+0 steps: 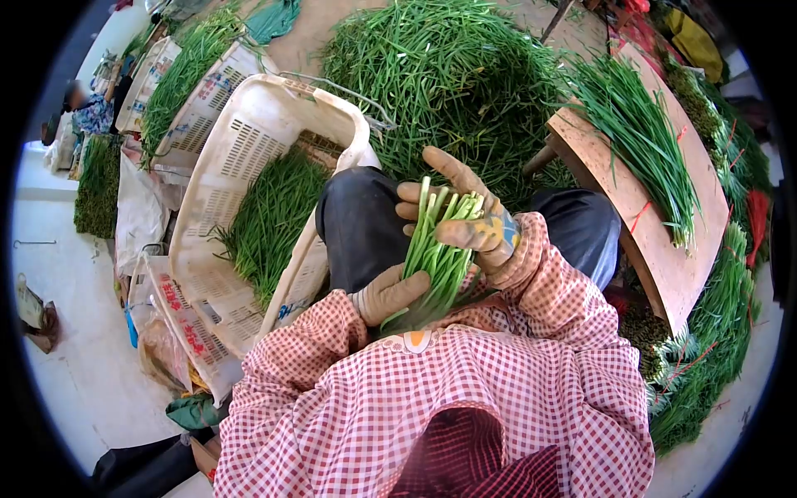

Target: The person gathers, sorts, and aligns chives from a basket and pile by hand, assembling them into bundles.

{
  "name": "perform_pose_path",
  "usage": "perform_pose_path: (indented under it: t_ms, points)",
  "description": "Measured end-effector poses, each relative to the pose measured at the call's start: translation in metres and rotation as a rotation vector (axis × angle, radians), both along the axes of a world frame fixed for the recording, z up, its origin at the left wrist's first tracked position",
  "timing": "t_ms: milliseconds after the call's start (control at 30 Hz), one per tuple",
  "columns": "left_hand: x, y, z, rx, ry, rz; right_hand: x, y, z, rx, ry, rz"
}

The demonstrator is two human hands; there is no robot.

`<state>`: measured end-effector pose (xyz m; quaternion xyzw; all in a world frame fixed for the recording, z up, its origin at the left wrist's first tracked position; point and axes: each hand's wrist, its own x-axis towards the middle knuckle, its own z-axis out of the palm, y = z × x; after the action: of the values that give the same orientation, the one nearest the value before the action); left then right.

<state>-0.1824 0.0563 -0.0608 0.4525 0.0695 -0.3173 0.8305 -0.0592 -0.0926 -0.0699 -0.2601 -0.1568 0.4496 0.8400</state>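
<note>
A small bunch of green stalks (440, 257) lies between my two gloved hands, above my lap, its pale cut ends pointing up and away from me. My left hand (388, 295) is wrapped round the lower, leafy part. Near the pale ends, my right hand (473, 212) has its thumb across the stalks and its index finger stretched out; other fingers show behind the bunch. Beyond my knees rises a big heap of loose green stalks (440, 75). More stalks (278, 216) lie inside the white plastic basket (217, 166) at my left.
On the right, a wooden board (706, 249) holds a long bunch of stalks (639, 133). Tied bunches (714, 349) lie beyond it on the floor. Further baskets (203, 100) stand at the upper left, near another person (95, 112).
</note>
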Motion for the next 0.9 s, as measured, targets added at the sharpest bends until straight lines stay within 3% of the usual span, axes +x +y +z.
perform_pose_path:
  t_ms: [200,233,300,333,367,400,433,467,500,567,600,667,700,733,767,800,833,900]
  points:
    - [0.010,0.006,0.000,-0.067,-0.042,-0.145,-0.009,-0.008,0.008,-0.261,-0.099,-0.227]
    - [0.018,0.011,0.005,0.106,-0.171,-0.158,-0.006,-0.007,0.028,-0.253,-0.077,-0.279]
    - [0.030,0.047,0.042,0.765,-0.546,-0.202,0.020,-0.017,0.056,-0.301,-0.219,-0.445]
    - [0.026,0.064,0.051,0.673,-0.549,0.029,0.040,-0.023,0.065,-0.204,-0.240,-0.514]
    - [0.027,0.087,0.060,0.768,-0.764,0.195,0.063,-0.032,0.083,-0.188,-0.080,-0.597]
    - [0.020,0.100,0.072,0.873,-0.713,0.496,0.092,-0.034,0.086,-0.062,-0.076,-0.817]
    - [0.014,0.103,0.087,0.958,-0.642,0.804,0.124,-0.048,0.074,-0.177,-0.248,-0.890]
    - [0.016,0.095,0.107,1.175,-0.793,1.031,0.128,-0.052,0.082,-0.691,-0.343,-0.943]
    - [0.020,0.082,0.121,1.304,-0.986,1.215,0.183,-0.065,0.028,-0.654,-0.547,-1.099]
    - [0.005,0.075,0.139,1.282,-1.330,0.708,0.194,-0.051,0.049,-0.637,-0.645,-1.144]
    - [0.016,0.062,0.138,0.982,-1.340,0.426,0.179,-0.039,0.071,-0.649,-0.624,-1.126]
    - [0.039,0.022,0.119,0.436,-1.251,-0.006,0.199,-0.026,0.077,-0.400,-0.471,-1.324]
    - [0.052,-0.002,0.099,0.249,-1.356,0.013,0.203,-0.025,0.081,-0.304,-0.456,-1.373]
    - [0.061,-0.024,0.079,0.184,-1.235,-0.017,0.200,-0.020,0.085,-0.294,-0.471,-1.366]
    - [0.067,-0.038,0.086,0.131,-0.759,-0.144,0.191,-0.013,0.087,-0.249,-0.468,-1.393]
    - [0.078,-0.054,0.082,-0.011,-0.479,-0.028,0.178,-0.007,0.088,-0.206,-0.461,-1.418]
    - [0.094,-0.067,0.064,-0.084,-0.502,0.087,0.160,-0.004,0.090,-0.070,-0.483,-1.295]
    - [0.116,-0.078,0.041,-0.184,-0.447,0.231,0.126,0.008,0.086,-0.167,-0.390,-1.299]
